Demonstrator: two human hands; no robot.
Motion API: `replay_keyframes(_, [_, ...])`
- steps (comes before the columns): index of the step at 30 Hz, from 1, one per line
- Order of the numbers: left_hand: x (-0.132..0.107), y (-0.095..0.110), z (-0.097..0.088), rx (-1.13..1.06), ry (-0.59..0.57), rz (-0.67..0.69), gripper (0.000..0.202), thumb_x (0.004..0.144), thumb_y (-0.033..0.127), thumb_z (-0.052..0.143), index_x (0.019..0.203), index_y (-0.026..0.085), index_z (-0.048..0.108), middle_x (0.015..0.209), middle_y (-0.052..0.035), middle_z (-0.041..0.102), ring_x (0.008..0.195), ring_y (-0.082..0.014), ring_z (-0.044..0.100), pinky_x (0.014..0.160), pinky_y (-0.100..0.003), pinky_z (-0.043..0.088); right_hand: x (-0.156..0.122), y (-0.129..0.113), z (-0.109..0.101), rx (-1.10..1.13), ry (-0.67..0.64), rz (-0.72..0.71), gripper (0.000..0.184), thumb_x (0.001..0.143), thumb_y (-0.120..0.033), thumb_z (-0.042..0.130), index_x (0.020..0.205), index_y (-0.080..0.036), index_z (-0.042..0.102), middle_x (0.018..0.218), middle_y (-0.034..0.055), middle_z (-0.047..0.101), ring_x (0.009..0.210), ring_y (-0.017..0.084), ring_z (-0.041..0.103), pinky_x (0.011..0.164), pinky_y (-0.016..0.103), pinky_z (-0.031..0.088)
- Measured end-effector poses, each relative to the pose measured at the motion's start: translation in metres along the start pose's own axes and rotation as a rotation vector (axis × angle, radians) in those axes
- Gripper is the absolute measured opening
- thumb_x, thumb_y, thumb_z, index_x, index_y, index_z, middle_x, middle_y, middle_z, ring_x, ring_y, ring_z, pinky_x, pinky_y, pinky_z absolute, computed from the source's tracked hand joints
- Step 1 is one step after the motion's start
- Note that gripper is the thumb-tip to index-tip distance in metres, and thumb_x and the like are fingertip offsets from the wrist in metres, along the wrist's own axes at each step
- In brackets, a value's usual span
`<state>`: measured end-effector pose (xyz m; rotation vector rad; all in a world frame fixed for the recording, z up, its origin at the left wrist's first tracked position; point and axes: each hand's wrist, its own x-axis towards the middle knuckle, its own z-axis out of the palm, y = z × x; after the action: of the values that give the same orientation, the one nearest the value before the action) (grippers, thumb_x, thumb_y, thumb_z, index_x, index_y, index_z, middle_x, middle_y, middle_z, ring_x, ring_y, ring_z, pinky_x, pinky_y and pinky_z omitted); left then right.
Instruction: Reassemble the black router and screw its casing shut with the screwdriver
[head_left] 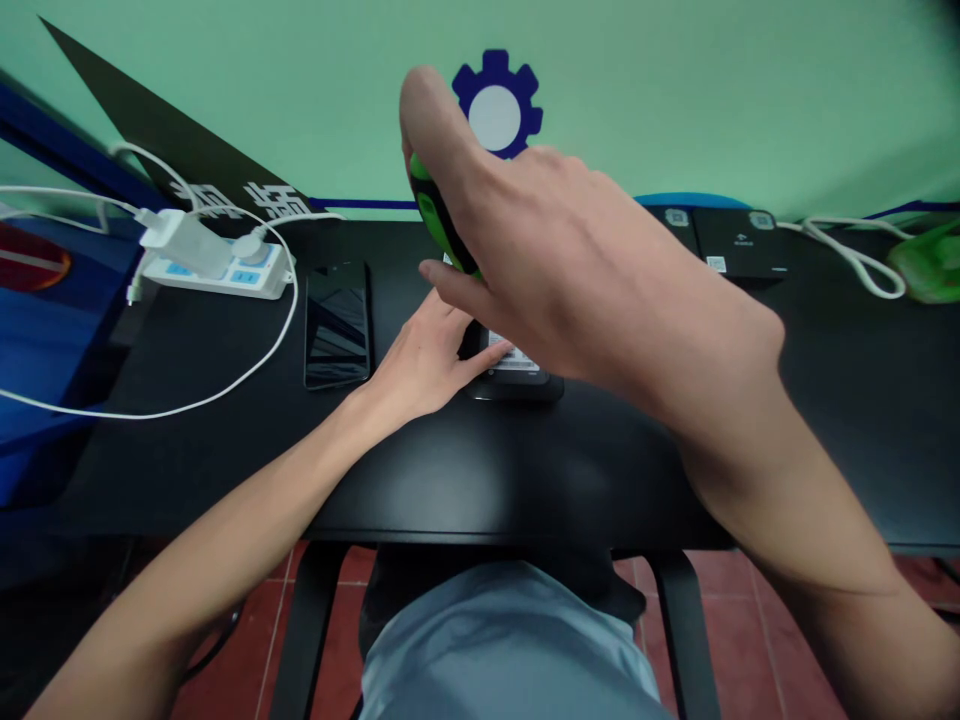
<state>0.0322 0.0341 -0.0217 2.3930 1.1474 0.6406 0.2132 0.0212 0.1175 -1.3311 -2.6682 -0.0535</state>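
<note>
My right hand (570, 260) is raised in front of me and closed around a green-and-black handle (442, 225), which looks like a screwdriver's. The tool's lower end is hidden behind the hand. Beneath it, on the black table, lies a flat black device with a white printed label (517, 360). My left hand (427, 355) grips this device from its left side, the thumb pressed on the label. Its other fingers are mostly hidden, as is much of the device's far part, covered by my right hand.
Left of my left hand lies a black phone (337, 325). Beyond it, a white power strip (225, 270) holds plugged-in chargers, with a white cable (277, 345) looping over the table (480, 480). Black boxes (739, 245) and a green object (930, 265) sit at the back right, by the wall.
</note>
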Motion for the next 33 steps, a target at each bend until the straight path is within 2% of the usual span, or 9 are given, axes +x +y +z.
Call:
replay_keyframes(5, [-0.0016,-0.0027,-0.0003,-0.01,-0.011,-0.006,0.069,0.109,0.049,0.062,0.17,0.026,0.04,0.177,-0.0121,0.042,0.166,-0.042,0.035,0.133,-0.062,0.039,0.0021,0.0009,0.0015,0.006,0.018,0.012,0.081,0.105,-0.03,0.054,0.173,-0.007,0.017,0.104,0.0089,0.072,0.077,0.033,0.06,0.068,0.045,0.046])
replay_keyframes(9, [-0.0021,-0.0061,0.0012,-0.009,-0.014,-0.014,0.071,0.109,0.053,0.062,0.171,0.026,0.04,0.175,-0.0117,0.047,0.164,-0.0432,0.039,0.132,-0.063,0.04,0.0015,0.0035,0.0029,0.017,0.025,-0.01,0.076,0.105,-0.031,0.045,0.172,-0.007,0.018,0.101,0.0087,0.071,0.076,0.034,0.057,0.069,0.047,0.047])
replay_keyframes(15, [-0.0014,-0.0057,0.0008,-0.008,-0.037,-0.016,0.073,0.109,0.054,0.062,0.172,0.026,0.038,0.174,-0.0119,0.048,0.162,-0.0426,0.042,0.132,-0.062,0.04,0.005,0.0073,0.0081,0.009,0.055,-0.016,0.083,0.098,-0.035,0.037,0.173,-0.008,0.016,0.098,0.0118,0.071,0.073,0.037,0.055,0.065,0.048,0.038])
replay_keyframes(21, [-0.0015,-0.0078,0.0017,-0.005,-0.029,-0.003,0.073,0.108,0.052,0.063,0.172,0.027,0.038,0.173,-0.0117,0.049,0.162,-0.0437,0.042,0.132,-0.064,0.04,0.0026,0.0045,0.0037,0.009,0.03,-0.008,0.076,0.103,-0.031,0.042,0.171,-0.005,0.018,0.1,0.0092,0.07,0.069,0.032,0.049,0.062,0.044,0.033])
replay_keyframes(28, [-0.0008,-0.0058,0.0003,0.01,-0.038,0.0,0.07,0.11,0.05,0.061,0.171,0.024,0.04,0.171,-0.0134,0.051,0.161,-0.0432,0.044,0.132,-0.062,0.039,0.0034,0.006,0.0071,0.001,0.057,-0.013,0.079,0.103,-0.034,0.041,0.173,-0.008,0.014,0.098,0.0091,0.072,0.07,0.031,0.051,0.064,0.044,0.037])
replay_keyframes(33, [-0.0009,-0.004,-0.0004,0.001,-0.045,-0.009,0.069,0.11,0.051,0.06,0.171,0.026,0.039,0.174,-0.0119,0.048,0.162,-0.0421,0.042,0.133,-0.063,0.038,0.0067,0.0074,0.0098,-0.029,0.062,0.001,0.082,0.099,-0.033,0.037,0.174,-0.01,0.015,0.101,0.0103,0.073,0.071,0.032,0.054,0.065,0.046,0.041])
